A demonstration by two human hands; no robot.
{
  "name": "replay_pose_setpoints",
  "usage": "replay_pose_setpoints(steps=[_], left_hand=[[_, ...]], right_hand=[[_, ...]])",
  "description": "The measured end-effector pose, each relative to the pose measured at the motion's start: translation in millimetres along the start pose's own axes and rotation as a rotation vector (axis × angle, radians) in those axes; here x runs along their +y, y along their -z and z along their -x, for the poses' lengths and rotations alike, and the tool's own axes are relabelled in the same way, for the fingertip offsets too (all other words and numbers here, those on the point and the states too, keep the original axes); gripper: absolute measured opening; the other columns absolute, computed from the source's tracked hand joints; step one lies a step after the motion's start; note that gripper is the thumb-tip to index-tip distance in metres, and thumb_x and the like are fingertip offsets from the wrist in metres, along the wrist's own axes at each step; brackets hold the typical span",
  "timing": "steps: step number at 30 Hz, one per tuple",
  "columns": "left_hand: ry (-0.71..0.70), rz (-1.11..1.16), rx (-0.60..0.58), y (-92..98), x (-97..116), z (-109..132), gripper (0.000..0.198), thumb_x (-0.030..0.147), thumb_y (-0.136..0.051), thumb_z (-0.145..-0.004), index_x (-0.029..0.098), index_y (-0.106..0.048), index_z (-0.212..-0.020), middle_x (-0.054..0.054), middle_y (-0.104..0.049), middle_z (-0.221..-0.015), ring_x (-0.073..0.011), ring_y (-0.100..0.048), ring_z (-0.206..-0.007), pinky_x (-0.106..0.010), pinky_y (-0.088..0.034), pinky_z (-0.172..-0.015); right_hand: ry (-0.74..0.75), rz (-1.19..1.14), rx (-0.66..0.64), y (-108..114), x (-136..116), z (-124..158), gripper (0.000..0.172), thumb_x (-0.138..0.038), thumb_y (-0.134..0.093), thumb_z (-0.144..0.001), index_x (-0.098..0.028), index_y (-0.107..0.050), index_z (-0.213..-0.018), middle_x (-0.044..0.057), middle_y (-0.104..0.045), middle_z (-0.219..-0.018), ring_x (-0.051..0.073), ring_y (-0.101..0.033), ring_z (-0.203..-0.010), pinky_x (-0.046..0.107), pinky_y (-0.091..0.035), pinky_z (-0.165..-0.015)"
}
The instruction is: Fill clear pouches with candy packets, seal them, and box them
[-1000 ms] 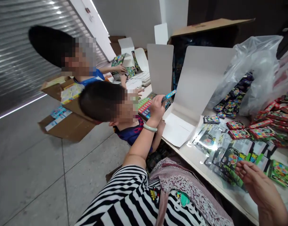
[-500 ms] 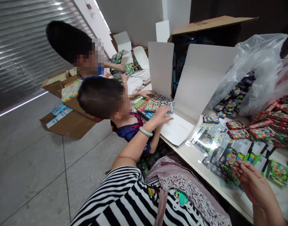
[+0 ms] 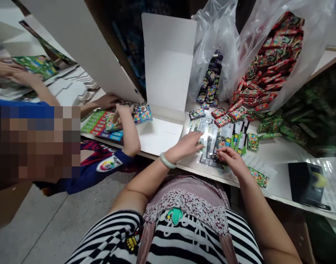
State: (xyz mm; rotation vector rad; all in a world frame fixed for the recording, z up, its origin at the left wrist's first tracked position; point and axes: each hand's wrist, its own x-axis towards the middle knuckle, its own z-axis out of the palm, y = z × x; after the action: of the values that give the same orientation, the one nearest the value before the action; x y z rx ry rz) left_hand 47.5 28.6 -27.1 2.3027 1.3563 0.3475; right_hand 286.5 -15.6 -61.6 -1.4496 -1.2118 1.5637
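My left hand (image 3: 187, 146), with a pale green bangle at the wrist, reaches over the left side of a spread of clear printed plastic bags (image 3: 209, 141). Its fingers are stretched out and hold nothing that I can see. Over the right part of the same bags, my right hand (image 3: 232, 160) has thumb and fingertips pinched together; whatever is between them is too small to make out. Small red candy packets (image 3: 222, 120), a dark purple packet (image 3: 197, 113) and a green packet (image 3: 252, 141) lie around the bags.
Left of me, a co-worker's hand (image 3: 124, 110) is on colourful packets beside an open white box (image 3: 168, 62). Clear sacks hold purple packets (image 3: 212, 80) and red packets (image 3: 267, 73). Green packets (image 3: 302, 117) heap at right, near a black tape dispenser (image 3: 305, 183).
The view has swung right. My left hand has moved from the packets by the co-worker to the plastic bags. My right hand remains near the bags, fingers pinched.
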Motion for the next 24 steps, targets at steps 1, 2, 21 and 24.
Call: replay_pose_setpoints(steps=[1,2,21,24], left_hand=[[0.025,-0.013,-0.027,-13.8,7,-3,0.048,0.033,-0.064,-0.092,0.010,-0.056,-0.133,-0.018,-0.065,-0.128,-0.0304,-0.059,-0.123,-0.044,-0.048,-0.106],[0.053,-0.024,-0.053,-25.1,13,-6,0.053,0.033,-0.065,-0.092,0.010,-0.053,-0.137,-0.020,-0.060,-0.137,-0.0328,-0.054,-0.132,-0.047,-0.044,-0.111],[0.013,-0.100,-0.250,-70.0,15,-18,0.079,0.055,-0.071,-0.085,0.027,-0.042,-0.154,-0.017,-0.012,-0.170,-0.0489,-0.001,-0.155,-0.065,-0.012,-0.123],[0.017,-0.073,-0.256,-70.3,14,-18,0.078,0.053,-0.071,-0.086,0.030,-0.040,-0.154,-0.015,-0.010,-0.171,-0.0474,-0.001,-0.156,-0.065,-0.012,-0.123]], right_hand=[[0.041,0.065,0.001,2,2,-4,0.040,-0.059,-0.074,-0.071,-0.024,-0.067,-0.088,0.003,-0.070,-0.086,0.018,-0.062,-0.078,0.035,-0.052,-0.077],[0.090,0.156,0.012,5,2,-9,0.038,-0.058,-0.070,-0.075,-0.023,-0.067,-0.091,0.004,-0.070,-0.090,0.020,-0.064,-0.083,0.037,-0.052,-0.081],[0.078,1.437,-0.053,35,-52,-144,0.105,-0.068,-0.081,-0.063,-0.008,-0.047,-0.142,0.027,-0.043,-0.149,0.045,-0.037,-0.139,0.056,-0.036,-0.112],[0.045,1.445,-0.073,34,-57,-146,0.108,-0.065,-0.083,-0.061,-0.008,-0.044,-0.144,0.027,-0.039,-0.151,0.045,-0.035,-0.141,0.057,-0.036,-0.113]])
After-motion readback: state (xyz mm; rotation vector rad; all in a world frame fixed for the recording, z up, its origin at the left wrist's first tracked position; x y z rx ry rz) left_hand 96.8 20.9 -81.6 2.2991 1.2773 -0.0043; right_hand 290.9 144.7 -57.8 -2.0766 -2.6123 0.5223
